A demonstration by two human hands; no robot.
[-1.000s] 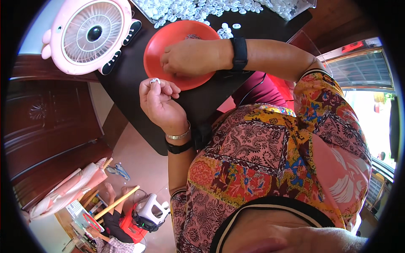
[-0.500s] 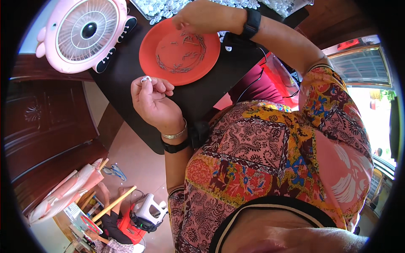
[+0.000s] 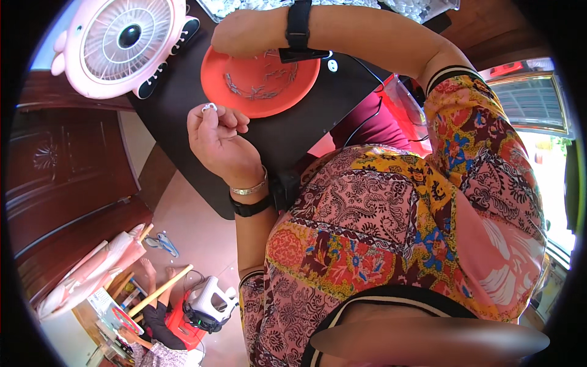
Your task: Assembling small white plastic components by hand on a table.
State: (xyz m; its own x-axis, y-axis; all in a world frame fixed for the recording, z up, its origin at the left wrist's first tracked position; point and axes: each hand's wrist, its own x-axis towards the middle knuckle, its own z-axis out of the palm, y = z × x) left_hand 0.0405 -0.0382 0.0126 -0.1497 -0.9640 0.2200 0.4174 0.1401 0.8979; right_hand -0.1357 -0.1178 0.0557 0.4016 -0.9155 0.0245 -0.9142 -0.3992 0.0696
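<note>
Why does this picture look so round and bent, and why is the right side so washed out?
Head view: a fisheye lens bends straight edges toward the black rim, as the dark table shows; daylight at the window glares white; a smeared blur sits at the lower edge; the left hand, pink fan and red plate are evenly lit and sharp.

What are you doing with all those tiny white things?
A person sits at a black table. The left hand pinches one small white piece at its fingertips. The right hand reaches past a red plate toward a heap of small white pieces at the far edge. A pink fan stands on the table beside the plate.
</note>
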